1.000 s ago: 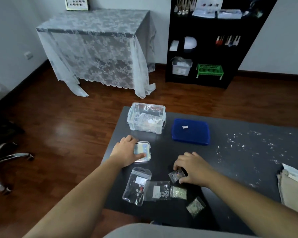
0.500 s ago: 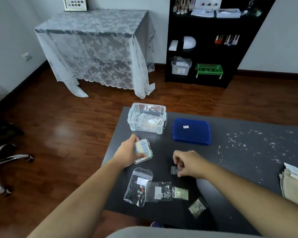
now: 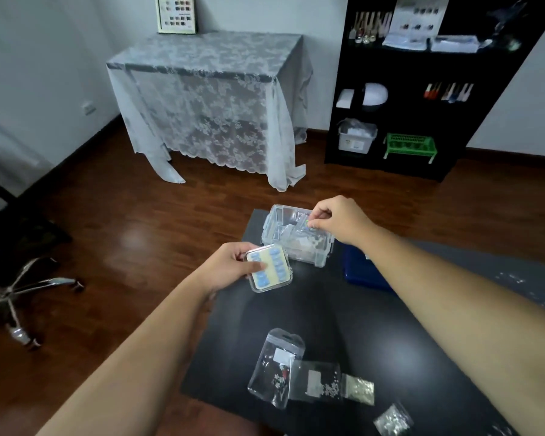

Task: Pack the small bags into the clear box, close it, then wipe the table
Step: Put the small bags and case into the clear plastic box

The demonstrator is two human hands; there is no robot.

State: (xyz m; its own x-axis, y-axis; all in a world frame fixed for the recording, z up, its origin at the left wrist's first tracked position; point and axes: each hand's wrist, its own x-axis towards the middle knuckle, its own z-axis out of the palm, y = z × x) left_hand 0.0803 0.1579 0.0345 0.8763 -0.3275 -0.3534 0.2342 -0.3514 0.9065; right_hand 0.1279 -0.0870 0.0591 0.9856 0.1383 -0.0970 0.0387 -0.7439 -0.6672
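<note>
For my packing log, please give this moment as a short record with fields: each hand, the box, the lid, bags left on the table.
left hand: holds small clear case of blue pieces
right hand: pinches small bag over clear box
clear box: open, some items inside
blue lid: on table, right of box
bags on table: four, near edge

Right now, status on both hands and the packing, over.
Right hand pinching a small bag over the open clear box. Left hand holding a small square case. Four bags on table; blue lid off.
</note>
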